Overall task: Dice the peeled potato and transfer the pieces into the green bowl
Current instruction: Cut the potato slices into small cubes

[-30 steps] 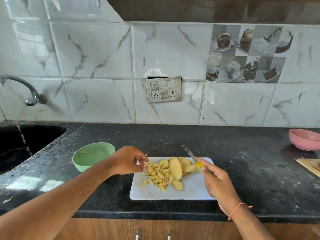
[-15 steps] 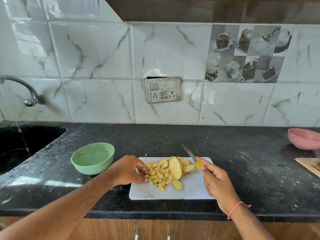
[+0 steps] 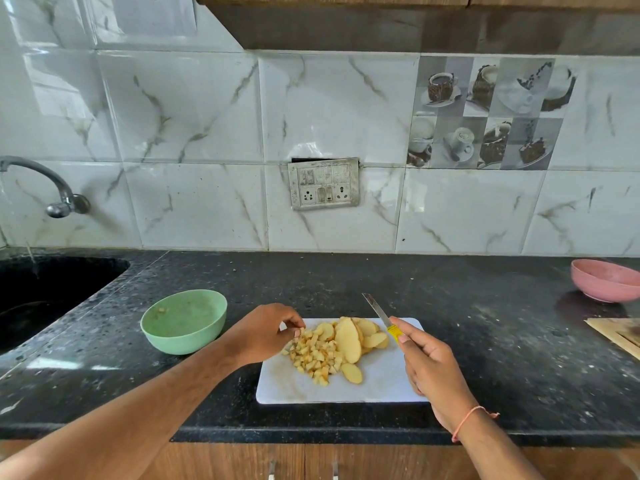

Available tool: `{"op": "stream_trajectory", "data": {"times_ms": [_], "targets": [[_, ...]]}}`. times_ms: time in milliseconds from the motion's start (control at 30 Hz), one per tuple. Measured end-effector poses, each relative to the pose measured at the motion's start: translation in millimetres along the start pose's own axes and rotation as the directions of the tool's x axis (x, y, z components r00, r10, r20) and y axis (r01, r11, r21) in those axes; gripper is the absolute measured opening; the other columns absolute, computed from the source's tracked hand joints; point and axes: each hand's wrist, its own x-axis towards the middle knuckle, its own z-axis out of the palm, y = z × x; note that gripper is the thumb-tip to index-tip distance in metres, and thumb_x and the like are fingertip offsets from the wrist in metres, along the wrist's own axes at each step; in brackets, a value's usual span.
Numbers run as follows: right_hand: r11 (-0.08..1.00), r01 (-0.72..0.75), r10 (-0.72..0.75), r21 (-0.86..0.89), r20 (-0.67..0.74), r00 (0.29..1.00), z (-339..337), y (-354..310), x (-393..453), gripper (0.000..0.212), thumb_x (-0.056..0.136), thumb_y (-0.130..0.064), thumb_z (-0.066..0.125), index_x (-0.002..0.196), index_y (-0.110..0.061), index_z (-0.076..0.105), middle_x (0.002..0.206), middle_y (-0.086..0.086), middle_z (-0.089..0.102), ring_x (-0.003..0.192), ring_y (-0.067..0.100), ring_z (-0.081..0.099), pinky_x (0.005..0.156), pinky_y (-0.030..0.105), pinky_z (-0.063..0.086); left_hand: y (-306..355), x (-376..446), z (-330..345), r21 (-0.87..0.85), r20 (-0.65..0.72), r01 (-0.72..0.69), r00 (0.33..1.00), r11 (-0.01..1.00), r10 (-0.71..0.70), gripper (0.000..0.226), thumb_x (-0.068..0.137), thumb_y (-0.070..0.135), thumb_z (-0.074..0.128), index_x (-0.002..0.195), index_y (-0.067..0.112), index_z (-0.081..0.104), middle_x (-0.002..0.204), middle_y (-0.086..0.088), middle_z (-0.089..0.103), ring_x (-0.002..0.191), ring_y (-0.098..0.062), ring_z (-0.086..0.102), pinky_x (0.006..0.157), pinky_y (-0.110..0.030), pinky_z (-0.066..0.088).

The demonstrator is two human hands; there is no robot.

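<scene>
So that's two bowls, one green bowl and one pink bowl, one white cutting board, one knife, maybe five or six potato slices, and a pile of potato cubes way too jumbled to count, couple dozen-ish.

Lighting and picture quality: bright, even daylight; sharp centre, distorted edges.
Glare patches sit on the wall tiles at 10 o'clock and on the countertop at 8 o'clock. Shadows are soft and short. Wide-angle bending bows the cabinet edge at 12 o'clock; forearms at 6 o'clock are slightly soft.
</scene>
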Motion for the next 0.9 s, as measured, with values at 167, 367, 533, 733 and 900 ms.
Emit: {"op": "stream_trajectory", "data": {"times_ms": [167,367,533,733,900], "targets": [[1.000,0.000,0.000,0.018,-0.009,1.000,0,-1,-1,0.037,0.109,-0.018,0.051,0.130,-0.043,0.068,0.066,0.007,0.020,0.055,0.018,0.017,0.047,0.028,0.017,11,10,0,-0.028,0.012,-0.047,0.999,0.999,0.047,0.030,0.108,0.017,0.056,0.115,0.035,0.078,0.114,0.021,0.070,0.086,0.012,0.063,0.071,-0.006,0.045],[1.000,-0.001,0.001,0.022,-0.011,1.000,0,-2,-1,0.036,0.108,-0.020,0.052,0.128,-0.044,0.068,0.063,0.006,0.023,0.053,0.016,0.019,0.048,0.029,0.017,18,24,5,-0.193,0.013,0.014,1.000,0.981,-0.012,0.039,0.105,0.008,0.058,0.136,0.029,0.069,0.111,0.021,0.077,0.096,0.006,0.072,0.089,-0.021,0.060],[1.000,-0.010,0.010,0.030,-0.006,1.000,-1,-2,-1,0.036,0.109,-0.019,0.051,0.132,-0.041,0.067,0.061,0.004,0.022,0.053,0.016,0.018,0.045,0.027,0.019,26,36,7,-0.017,0.128,0.022,0.992,1.000,-0.020,0.060,0.098,0.036,0.072,0.153,0.026,0.053,0.145,0.010,0.064,0.132,-0.008,0.060,0.112,-0.028,0.046],[1.000,-0.016,0.016,0.021,-0.006,1.000,-1,-1,-1,0.036,0.109,-0.018,0.050,0.135,-0.039,0.066,0.059,0.002,0.024,0.050,0.014,0.020,0.043,0.024,0.022,47,61,9,0.169,0.343,0.025,0.936,0.985,-0.082,0.075,0.095,0.046,0.071,0.160,0.022,0.042,0.153,0.003,0.057,0.140,-0.021,0.054,0.117,-0.040,0.045],[1.000,-0.015,0.015,0.019,-0.002,1.000,-2,-2,0,0.035,0.109,-0.020,0.051,0.135,-0.039,0.065,0.059,0.002,0.025,0.050,0.014,0.021,0.043,0.025,0.022,54,71,6,0.300,0.354,-0.001,0.929,0.954,-0.110,0.058,0.095,0.047,0.069,0.142,0.013,0.063,0.134,-0.003,0.069,0.119,-0.023,0.065,0.104,-0.042,0.055]]}}
